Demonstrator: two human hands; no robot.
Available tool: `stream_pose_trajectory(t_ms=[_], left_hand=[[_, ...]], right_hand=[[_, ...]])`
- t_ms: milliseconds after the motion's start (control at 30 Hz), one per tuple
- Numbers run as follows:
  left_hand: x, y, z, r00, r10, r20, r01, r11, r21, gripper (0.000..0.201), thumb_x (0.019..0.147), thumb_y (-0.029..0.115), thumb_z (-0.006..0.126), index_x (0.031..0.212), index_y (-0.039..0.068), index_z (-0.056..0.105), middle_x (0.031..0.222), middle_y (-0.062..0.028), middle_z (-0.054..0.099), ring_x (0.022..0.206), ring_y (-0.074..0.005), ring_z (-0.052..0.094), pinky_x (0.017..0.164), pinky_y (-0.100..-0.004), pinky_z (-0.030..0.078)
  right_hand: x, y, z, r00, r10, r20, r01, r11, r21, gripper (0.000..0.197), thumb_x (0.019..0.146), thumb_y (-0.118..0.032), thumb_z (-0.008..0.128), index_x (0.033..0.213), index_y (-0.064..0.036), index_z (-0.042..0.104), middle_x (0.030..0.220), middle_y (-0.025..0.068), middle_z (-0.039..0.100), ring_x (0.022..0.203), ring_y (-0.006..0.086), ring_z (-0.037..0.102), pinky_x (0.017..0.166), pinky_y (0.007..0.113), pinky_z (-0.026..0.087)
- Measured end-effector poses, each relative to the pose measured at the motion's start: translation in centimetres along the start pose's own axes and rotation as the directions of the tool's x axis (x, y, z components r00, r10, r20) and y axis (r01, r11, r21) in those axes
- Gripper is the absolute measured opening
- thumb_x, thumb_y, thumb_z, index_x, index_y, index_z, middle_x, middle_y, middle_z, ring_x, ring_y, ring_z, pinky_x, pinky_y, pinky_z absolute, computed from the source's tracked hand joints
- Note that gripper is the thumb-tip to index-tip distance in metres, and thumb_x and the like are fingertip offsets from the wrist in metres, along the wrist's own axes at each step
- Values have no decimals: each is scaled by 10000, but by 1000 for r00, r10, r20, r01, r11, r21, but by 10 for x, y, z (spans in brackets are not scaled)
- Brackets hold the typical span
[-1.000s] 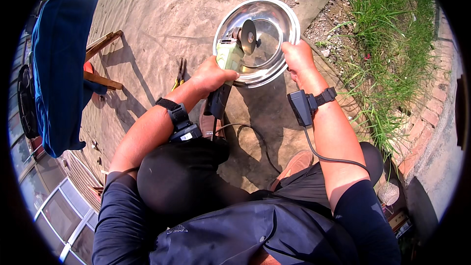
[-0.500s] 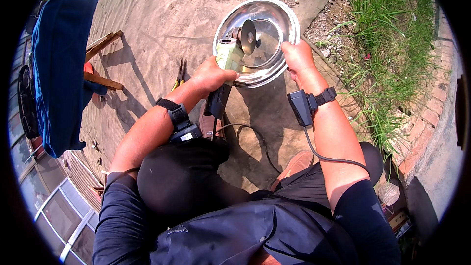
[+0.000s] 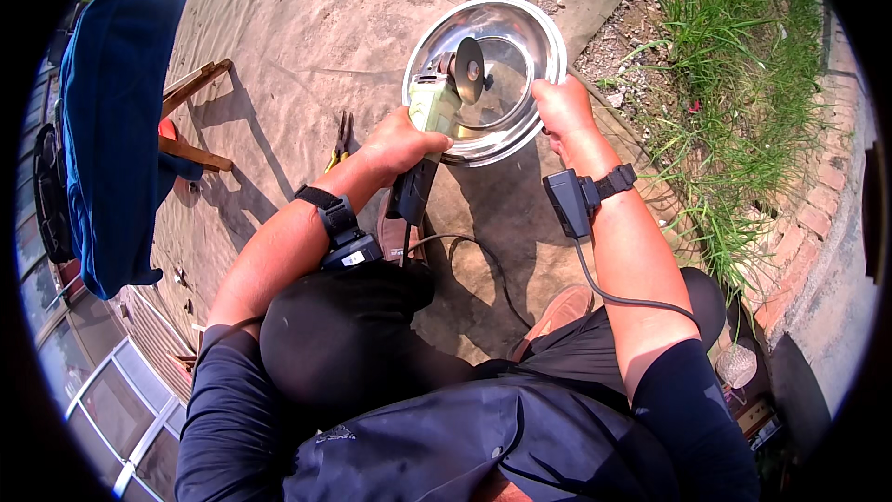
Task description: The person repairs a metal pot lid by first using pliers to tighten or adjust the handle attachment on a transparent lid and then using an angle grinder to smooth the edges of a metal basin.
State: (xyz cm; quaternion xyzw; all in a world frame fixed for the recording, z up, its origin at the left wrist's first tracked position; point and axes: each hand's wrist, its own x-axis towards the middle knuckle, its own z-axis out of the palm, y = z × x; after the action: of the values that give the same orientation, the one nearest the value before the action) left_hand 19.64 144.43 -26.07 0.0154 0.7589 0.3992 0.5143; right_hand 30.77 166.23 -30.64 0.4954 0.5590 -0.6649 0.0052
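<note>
My left hand [image 3: 401, 141] is closed round the pale green and black body of an angle grinder [image 3: 433, 107]. Its flat disc [image 3: 469, 71] stands over the inside of a shiny round metal basin [image 3: 520, 23]; whether the disc touches the metal I cannot tell. On the basin's right rim my right hand [image 3: 565, 110] grips with the thumb on top, its other fingers partly hidden underneath. From the grinder's lower end a dark cord [image 3: 483, 256] runs down between my feet.
Pliers with yellow handles [image 3: 340, 141] lie on the ground sheet [image 3: 307, 19] left of my forearm. Farther left, a blue cloth [image 3: 116, 130] hangs beside a wooden stool-like frame [image 3: 200, 158]. Grass [image 3: 725, 65] and a brick edging [image 3: 818, 200] border the right side.
</note>
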Motion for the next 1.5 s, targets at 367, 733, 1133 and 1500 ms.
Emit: stream_pose_trajectory(t_ms=[367,733,1133,1500], left_hand=[[0,-2,-2,999,33,3,-33,999,-16,479,771,86,758,1195,-60,590,1055,-127,683,916,-189,660,817,-341,534],[-9,14,-5,991,135,-4,-135,987,-85,537,766,121,776,1208,-69,537,1040,-125,655,891,-179,633,808,-327,523],[9,-11,-9,999,40,-19,-40,998,41,588,751,154,808,1230,-72,554,1083,-156,676,956,-217,662,840,-350,535],[5,-7,-6,998,62,-4,-62,998,3,556,751,146,799,1215,-60,573,1063,-150,684,935,-208,664,825,-347,537]], right_hand=[[-16,-19,-1,998,67,6,-66,996,-52,190,810,-163,606,893,-6,673,622,52,585,426,168,496,379,375,331],[-4,-8,-10,1000,9,18,-11,994,104,156,839,-88,556,900,-5,674,647,16,596,462,110,497,414,303,346],[-8,-10,0,999,-40,-9,41,996,80,143,819,-84,567,881,-7,671,647,23,584,470,129,494,417,332,349],[-6,-6,-2,1000,8,23,-9,997,70,187,827,-49,543,960,-3,665,677,7,583,472,104,472,425,300,340]])
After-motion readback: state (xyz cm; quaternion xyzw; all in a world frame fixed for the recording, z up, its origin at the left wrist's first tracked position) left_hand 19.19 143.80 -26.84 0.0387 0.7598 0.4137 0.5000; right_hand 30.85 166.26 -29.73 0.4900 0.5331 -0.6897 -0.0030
